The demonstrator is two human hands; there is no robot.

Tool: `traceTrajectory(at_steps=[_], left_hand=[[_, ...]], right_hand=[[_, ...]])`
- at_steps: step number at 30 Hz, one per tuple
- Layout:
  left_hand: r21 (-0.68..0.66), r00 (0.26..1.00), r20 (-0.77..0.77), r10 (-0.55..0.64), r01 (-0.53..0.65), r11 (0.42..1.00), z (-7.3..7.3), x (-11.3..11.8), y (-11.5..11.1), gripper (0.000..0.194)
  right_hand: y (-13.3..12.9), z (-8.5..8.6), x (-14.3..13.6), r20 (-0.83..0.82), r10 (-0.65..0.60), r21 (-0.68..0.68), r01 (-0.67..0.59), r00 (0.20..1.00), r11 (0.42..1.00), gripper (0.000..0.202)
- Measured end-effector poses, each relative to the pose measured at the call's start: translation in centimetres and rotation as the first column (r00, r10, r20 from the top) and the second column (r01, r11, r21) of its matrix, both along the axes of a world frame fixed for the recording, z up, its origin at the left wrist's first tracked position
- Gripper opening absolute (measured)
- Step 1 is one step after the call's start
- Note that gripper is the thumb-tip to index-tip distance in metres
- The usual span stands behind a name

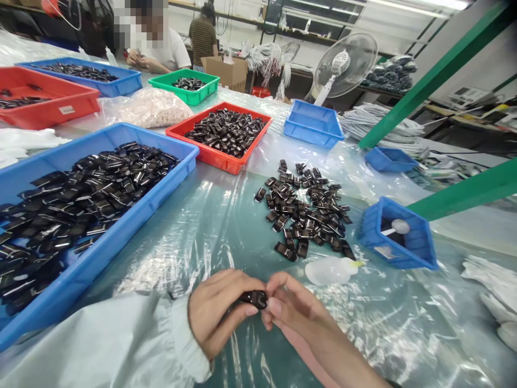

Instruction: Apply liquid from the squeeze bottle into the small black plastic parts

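Here, low in the frame's centre, the left hand (216,315) and right hand (293,312) share a closed grip on one small black part (253,298), pinched between their fingertips above the plastic-covered surface (226,226) (a loose pile of black parts (302,210) lies just beyond).

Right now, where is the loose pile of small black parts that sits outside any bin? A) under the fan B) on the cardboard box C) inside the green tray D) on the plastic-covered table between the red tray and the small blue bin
D: the loose pile of small black parts lies straight on the plastic-covered table, with the red tray behind it and the small blue bin beside it.
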State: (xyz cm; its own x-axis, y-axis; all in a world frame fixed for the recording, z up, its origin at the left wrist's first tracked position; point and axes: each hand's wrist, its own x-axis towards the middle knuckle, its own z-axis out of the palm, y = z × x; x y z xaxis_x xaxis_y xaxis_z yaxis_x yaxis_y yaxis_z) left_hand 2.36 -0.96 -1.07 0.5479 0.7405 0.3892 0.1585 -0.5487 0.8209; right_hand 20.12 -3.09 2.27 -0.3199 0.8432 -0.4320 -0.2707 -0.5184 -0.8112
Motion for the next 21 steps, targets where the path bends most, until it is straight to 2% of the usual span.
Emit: traceTrajectory(at_steps=[5, 10, 13, 15, 16, 17, 18, 19, 20, 21], left_hand=[[0.094, 0.999, 0.004, 0.054, -0.054, 0.994, 0.0, -0.3, -0.1, 0.022], [0.235, 0.993, -0.043, 0.109, -0.096, 0.967, 0.1, 0.3, -1.2, 0.022], [0.302, 0.99, -0.012, 0.143, -0.133, 0.944, 1.5, 0.3, -1.8, 0.023], [0.323, 0.97, -0.018, 0.242, -0.224, 0.919, 3.3, -1.0, -1.4, 0.022], [0.329, 0.94, -0.054, 0.338, -0.303, 0.894, 4.4, -2.1, -0.8, 0.02], [0.382, 0.887, -0.073, 0.455, -0.397, 0.835, 5.5, -3.5, 0.1, 0.019], [0.44, 0.811, -0.072, 0.581, -0.497, 0.748, 6.4, -5.1, 1.1, 0.023], [0.527, 0.685, -0.096, 0.722, -0.58, 0.621, 7.2, -6.6, 2.2, 0.029], [0.633, 0.524, -0.135, 0.841, -0.607, 0.48, 7.6, -7.8, 3.1, 0.035], [0.72, 0.389, -0.136, 0.911, -0.593, 0.36, 7.7, -8.8, 3.9, 0.042]], right_hand=[[-0.2, -0.4, -0.3, -0.011, 0.055, 0.016, -0.055, 0.998, 0.998, 0.026], [-0.7, -0.9, -0.9, 0.064, 0.097, 0.103, -0.103, 0.993, 0.989, 0.026], [-0.8, -0.2, -0.7, 0.11, 0.085, 0.211, -0.107, 0.99, 0.972, 0.031], [-0.8, 1.0, 0.2, 0.195, 0.014, 0.381, -0.089, 0.981, 0.92, 0.023], [-0.9, 1.8, 1.0, 0.24, -0.05, 0.475, -0.072, 0.97, 0.877, 0.019], [-0.9, 2.5, 1.9, 0.35, -0.255, 0.717, -0.083, 0.901, 0.692, 0.017], [-0.8, 3.1, 3.0, 0.375, -0.492, 0.863, -0.102, 0.786, 0.495, 0.02], [-0.8, 3.5, 4.1, 0.264, -0.697, 0.952, -0.064, 0.666, 0.299, 0.024], [-0.8, 3.6, 5.1, 0.14, -0.821, 0.983, 0.019, 0.553, 0.18, 0.027], [-0.7, 3.5, 6.0, 0.074, -0.886, 0.986, 0.102, 0.457, 0.135, 0.029]])
